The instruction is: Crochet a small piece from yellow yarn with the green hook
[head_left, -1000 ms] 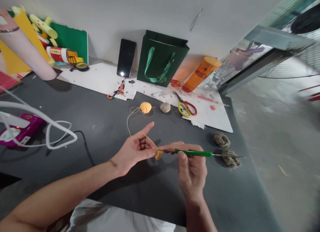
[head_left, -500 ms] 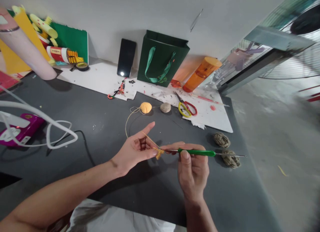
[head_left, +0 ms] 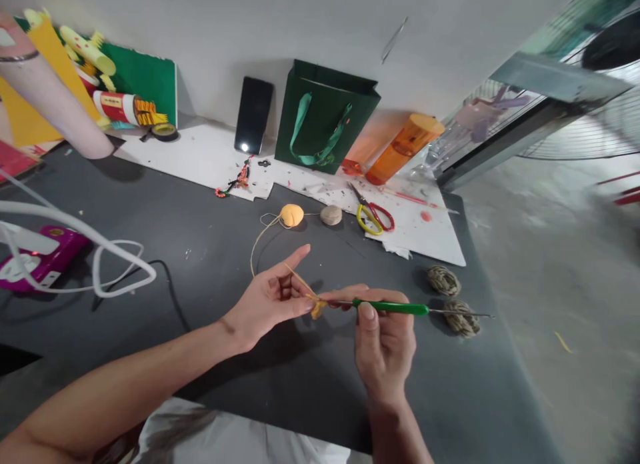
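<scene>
Between the thumb and fingers of my left hand [head_left: 273, 301] is pinched a small piece of yellow crochet [head_left: 317, 309]. Its index finger points up and away, with the yarn stretched down from it to the piece. My right hand [head_left: 385, 341] grips a crochet hook [head_left: 400, 308] by its green handle. One metal end meets the crochet piece; the other sticks out to the right. From behind my left hand, the strand loops back to a yellow yarn ball [head_left: 291, 215]. Beside that lies a beige yarn ball [head_left: 331, 215].
Scissors [head_left: 373, 216] lie on a white board [head_left: 185, 157] along the wall. A green paper bag [head_left: 325, 117], a phone [head_left: 253, 115] and an orange bottle [head_left: 404, 149] stand behind. Olive crocheted pieces [head_left: 444, 281] lie at right, a white cable [head_left: 125, 287] at left.
My right hand and the hook have shifted slightly left, bringing the green handle closer to the crochet piece. My left hand stays nearly still.
</scene>
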Demonstrator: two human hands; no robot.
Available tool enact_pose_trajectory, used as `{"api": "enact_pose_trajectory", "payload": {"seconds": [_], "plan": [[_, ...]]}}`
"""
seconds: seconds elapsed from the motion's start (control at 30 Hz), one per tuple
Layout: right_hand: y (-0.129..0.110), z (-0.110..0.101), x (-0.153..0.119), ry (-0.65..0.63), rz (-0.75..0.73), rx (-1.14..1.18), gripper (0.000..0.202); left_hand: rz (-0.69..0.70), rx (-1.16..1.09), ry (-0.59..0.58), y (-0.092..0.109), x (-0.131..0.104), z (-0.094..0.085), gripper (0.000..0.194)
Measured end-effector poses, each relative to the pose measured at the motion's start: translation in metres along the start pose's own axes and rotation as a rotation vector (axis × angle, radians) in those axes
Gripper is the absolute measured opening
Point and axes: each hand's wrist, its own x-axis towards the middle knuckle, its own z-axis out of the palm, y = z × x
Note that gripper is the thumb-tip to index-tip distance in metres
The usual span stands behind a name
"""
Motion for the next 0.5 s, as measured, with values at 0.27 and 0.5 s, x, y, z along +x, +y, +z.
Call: {"api": "enact_pose_trajectory", "payload": {"seconds": [0.27, 0.5], "plan": [[-0.0021, 0.0016, 0.0001, 0.002, -0.041, -0.026, 0.012, -0.007, 0.001, 0.002, -0.0009, 0.001, -0.0009, 0.093], [-0.0017, 0.0015, 0.0007, 0.006, -0.039, -0.04, 0.014, 0.003, -0.001, -0.013, -0.0018, 0.0009, -0.0017, 0.091]]}}
